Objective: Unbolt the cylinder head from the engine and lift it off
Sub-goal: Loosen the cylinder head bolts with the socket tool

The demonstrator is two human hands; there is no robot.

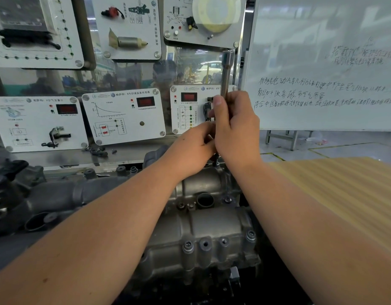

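Observation:
The grey metal cylinder head [212, 227] lies lengthwise below me, with bolt heads [188, 246] along its near flange and a round port on top. A long steel socket extension [225, 71] stands upright over the head's far end. My right hand [234, 130] grips its shaft. My left hand [193, 148] pinches the tool's lower part just under the right hand. The tool's tip and the bolt beneath it are mostly hidden by my hands.
A dark intake manifold [58, 199] lies left of the head. Training panels [124, 116] with sensors stand behind the engine. A whiteboard [326, 69] stands at the right, and a ribbed yellow sheet [344, 190] lies beside the engine.

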